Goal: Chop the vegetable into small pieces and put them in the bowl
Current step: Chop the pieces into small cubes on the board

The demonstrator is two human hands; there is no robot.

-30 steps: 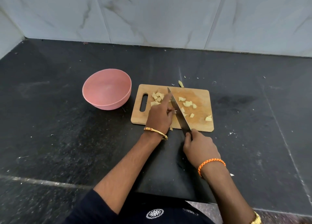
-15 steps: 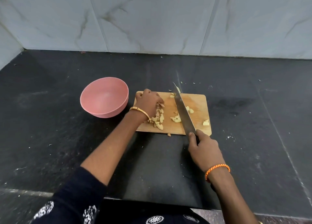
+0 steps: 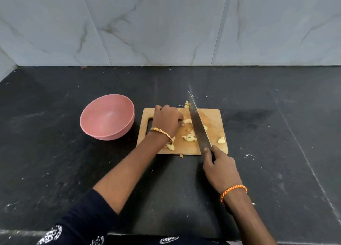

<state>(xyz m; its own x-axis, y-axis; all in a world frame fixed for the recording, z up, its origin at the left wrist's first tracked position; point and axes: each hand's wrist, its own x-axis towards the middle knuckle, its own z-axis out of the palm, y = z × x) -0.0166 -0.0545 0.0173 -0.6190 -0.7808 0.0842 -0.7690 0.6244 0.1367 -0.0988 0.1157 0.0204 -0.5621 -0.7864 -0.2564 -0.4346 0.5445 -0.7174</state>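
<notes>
A head-worn camera looks down at a dark stone desk (image 3: 55, 167) backed by a pale marbled wall. A wooden cutting board (image 3: 212, 119) lies in the middle, and just to its left stands a pink bowl (image 3: 108, 117), which appears to hold nothing yet.

The vegetable pieces (image 3: 190, 138), pale yellow and already cut small, lie scattered over the board: a cluster near the centre, some by the front left edge, one lot near the right edge, and a few at the far edge. One scrap lies off the board on the desk, just in front of it.

The left hand (image 3: 168, 120) rests knuckles-up on the left part of the board, its fingers curled down toward the pieces beside the blade. Its grip looks gathered around some pieces, but whether it actually holds any cannot be told from this angle.

The right hand (image 3: 219, 168) has its grip closed around the handle of a large knife (image 3: 198, 126), index finger laid along the base of the blade. The blade runs from the near edge of the board out past the far edge, tip raised.

Judging the risks: the left fingertips sit very close to the blade, so a hurried cut or sweep could nick them. Pieces at the board's edges could be pushed onto the desk. Carrying handfuls across the gap to the bowl could drop more.
</notes>
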